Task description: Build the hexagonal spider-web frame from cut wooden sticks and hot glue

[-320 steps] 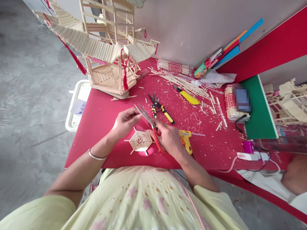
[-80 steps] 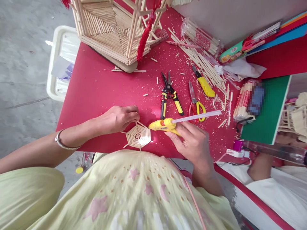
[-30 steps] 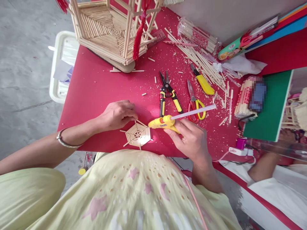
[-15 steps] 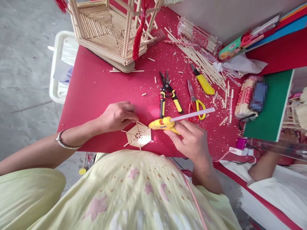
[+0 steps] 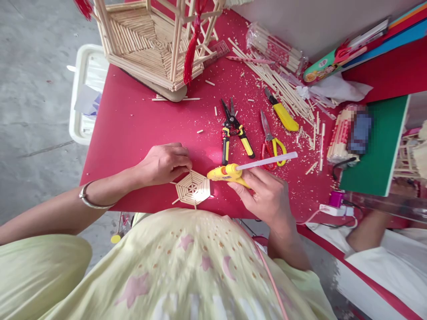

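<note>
A small hexagonal panel of wooden sticks point(image 5: 192, 188) lies near the front edge of the red table, with a few stick ends jutting past its rim. My left hand point(image 5: 167, 163) is closed, its fingertips pinching at the panel's upper corner; the exact grip is partly hidden. In my right hand point(image 5: 263, 193) is a yellow hot glue gun point(image 5: 230, 172), its nozzle pointing left at the panel's right upper corner. A translucent glue stick point(image 5: 271, 160) sticks out of the gun's back.
Beyond the hands lie black-and-yellow pliers point(image 5: 233, 131), scissors point(image 5: 271, 140) and a yellow utility knife point(image 5: 283, 113). A large stick structure point(image 5: 143, 66) with red tassels stands at the back left. Loose sticks point(image 5: 280, 84) and scraps lie at right; another person's arm point(image 5: 370, 231) shows there.
Almost nothing differs. Both hands, the glue gun and the stick panel keep their places; only the view shifts very slightly.
</note>
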`<action>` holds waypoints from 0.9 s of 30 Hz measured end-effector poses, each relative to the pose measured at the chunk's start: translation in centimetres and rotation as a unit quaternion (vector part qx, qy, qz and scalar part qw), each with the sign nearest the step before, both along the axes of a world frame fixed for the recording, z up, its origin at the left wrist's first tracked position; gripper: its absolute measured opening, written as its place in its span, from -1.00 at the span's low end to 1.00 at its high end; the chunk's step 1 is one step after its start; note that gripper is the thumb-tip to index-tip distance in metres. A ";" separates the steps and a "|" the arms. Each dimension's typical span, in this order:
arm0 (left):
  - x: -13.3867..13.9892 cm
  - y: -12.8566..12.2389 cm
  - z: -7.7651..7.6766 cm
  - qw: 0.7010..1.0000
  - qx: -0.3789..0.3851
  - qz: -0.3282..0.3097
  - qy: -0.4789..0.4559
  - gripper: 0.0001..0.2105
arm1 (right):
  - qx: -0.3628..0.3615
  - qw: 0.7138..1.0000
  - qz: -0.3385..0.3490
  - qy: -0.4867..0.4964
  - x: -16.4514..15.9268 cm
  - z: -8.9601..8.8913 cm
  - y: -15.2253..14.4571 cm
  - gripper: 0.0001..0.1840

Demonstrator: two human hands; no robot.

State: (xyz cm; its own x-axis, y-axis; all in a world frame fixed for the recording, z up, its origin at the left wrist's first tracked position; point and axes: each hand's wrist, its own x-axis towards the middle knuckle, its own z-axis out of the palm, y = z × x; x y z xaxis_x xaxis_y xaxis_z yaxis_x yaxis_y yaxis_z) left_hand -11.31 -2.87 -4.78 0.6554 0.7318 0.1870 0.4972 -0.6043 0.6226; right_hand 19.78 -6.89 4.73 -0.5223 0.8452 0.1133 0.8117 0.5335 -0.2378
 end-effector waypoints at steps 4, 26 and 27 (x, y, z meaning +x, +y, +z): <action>0.0 -0.1 0.0 1.000 0.000 -0.004 -0.007 -0.76 | -0.006 1.000 -0.002 0.000 0.1 0.0 -0.1 -0.73; 0.1 -0.3 0.1 1.000 0.003 -0.005 -0.011 -0.75 | -0.005 1.000 -0.009 0.000 0.0 0.1 -0.2 -0.75; 0.1 -0.3 0.1 1.000 0.005 -0.005 -0.010 -0.75 | -0.005 1.000 -0.010 0.000 0.0 0.1 -0.2 -0.75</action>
State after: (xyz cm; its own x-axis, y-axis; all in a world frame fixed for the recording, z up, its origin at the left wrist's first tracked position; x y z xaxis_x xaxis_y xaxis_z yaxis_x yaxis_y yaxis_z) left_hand -11.20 -3.21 -4.71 0.6588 0.7234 0.2066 0.4786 -0.6149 0.6267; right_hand 19.77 -7.09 4.82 -0.5058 0.8564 0.1042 0.8219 0.5150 -0.2435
